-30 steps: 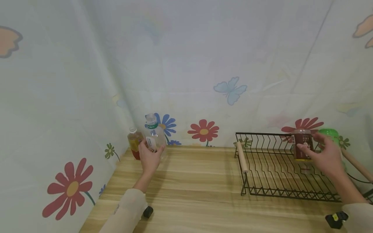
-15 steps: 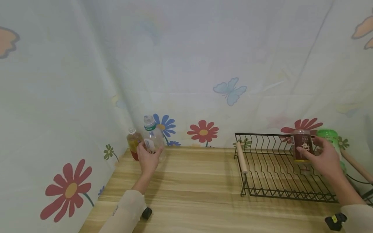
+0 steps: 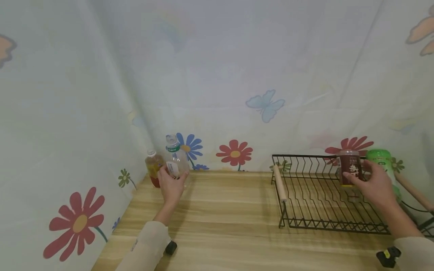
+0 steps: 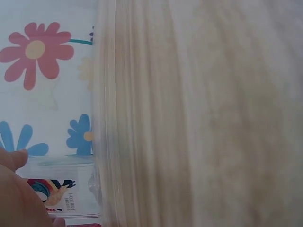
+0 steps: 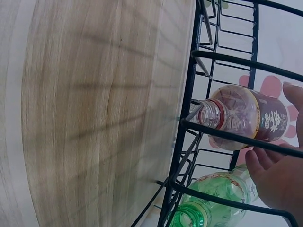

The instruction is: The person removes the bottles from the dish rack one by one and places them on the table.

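Observation:
My left hand (image 3: 172,186) grips a clear bottle (image 3: 181,163) with a green neck band, held upright at the back left of the table. In the left wrist view, the bottle's printed label (image 4: 59,196) shows beside the fingers. Close to its left stands a smaller bottle (image 3: 154,169) with a yellow and red label. On the right, my right hand (image 3: 376,184) has thumb and fingers around a brown-labelled bottle (image 3: 350,167), upside down in the black wire rack (image 3: 305,195). The right wrist view shows its uncapped neck (image 5: 208,113) pointing down among the wires.
A green bottle (image 3: 379,153) also stands neck-down in the rack, just right of the brown-labelled one. Wooden handles (image 3: 280,183) top the rack's ends. A flower-printed curtain (image 3: 217,75) hangs behind and along the left of the wooden table (image 3: 223,210).
The clear bottle has come down slightly, its neck tipping a little toward me, with my left hand still on it. My right hand and the brown-labelled bottle have barely moved; the whole view shifts slightly.

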